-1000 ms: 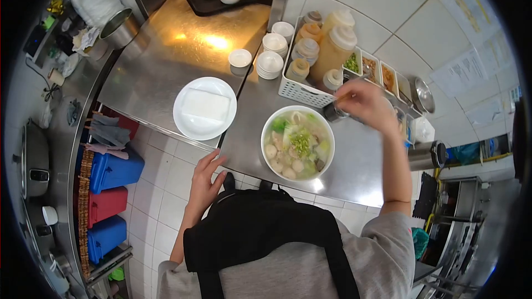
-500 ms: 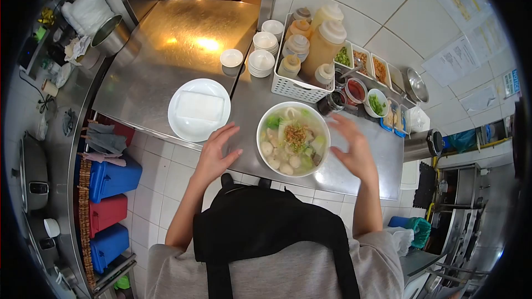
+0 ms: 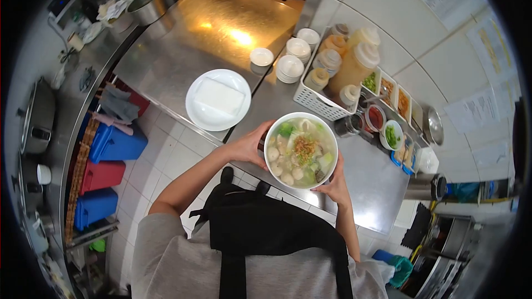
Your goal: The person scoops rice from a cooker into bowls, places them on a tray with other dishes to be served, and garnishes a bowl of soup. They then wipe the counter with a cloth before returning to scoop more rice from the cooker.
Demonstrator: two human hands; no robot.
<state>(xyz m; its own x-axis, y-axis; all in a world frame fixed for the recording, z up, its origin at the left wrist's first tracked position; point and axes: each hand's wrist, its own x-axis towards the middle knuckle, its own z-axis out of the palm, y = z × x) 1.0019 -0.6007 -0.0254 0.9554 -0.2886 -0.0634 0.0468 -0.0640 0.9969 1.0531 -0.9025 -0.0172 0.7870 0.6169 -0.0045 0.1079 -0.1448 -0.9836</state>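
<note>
Both my hands are closed round a white bowl (image 3: 300, 186) of soup. In its pale broth (image 3: 288, 161) sit round white balls, green vegetables and a brown crumbly topping (image 3: 304, 147). My left hand (image 3: 252, 145) grips the bowl's left side, its far fingertips hidden behind the wall. On the lower right side, my right hand (image 3: 334, 185) holds it with the fingers partly under the rim. The bowl is level, over the front edge of the steel counter (image 3: 368, 180). To the left, a white plate (image 3: 200, 117) carries a folded white paper sheet (image 3: 219, 97).
Behind the bowl stands a white basket (image 3: 318, 105) of squeeze bottles, with stacked small dishes (image 3: 290, 68) on its left. Tubs of toppings (image 3: 388, 86), a small bowl of chopped greens (image 3: 393, 134) and a metal bowl (image 3: 432, 124) line the wall side. Blue bins (image 3: 119, 139) stand lower left.
Both hands have moved in from beside the bowl and taken hold of it. The bowl has come towards me, to the counter's front edge. My view has turned somewhat.
</note>
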